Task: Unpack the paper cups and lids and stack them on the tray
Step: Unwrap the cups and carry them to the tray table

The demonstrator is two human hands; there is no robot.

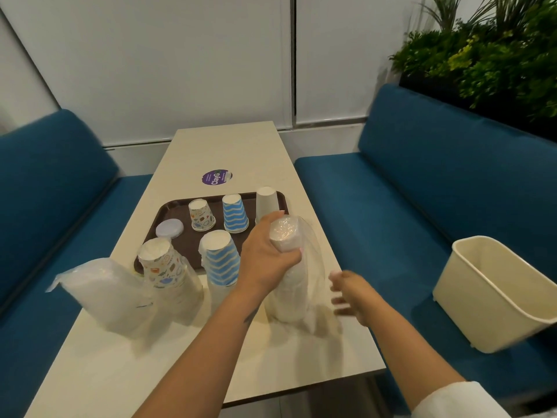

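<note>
Firmly, left hand (266,254) gripping wrapped cups (286,267) (upright)

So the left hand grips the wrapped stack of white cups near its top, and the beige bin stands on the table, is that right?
Not quite. The left hand does grip the wrapped stack of white cups near its top, but the beige bin stands on the blue bench to the right, not on the table. The head view shows it.
</note>
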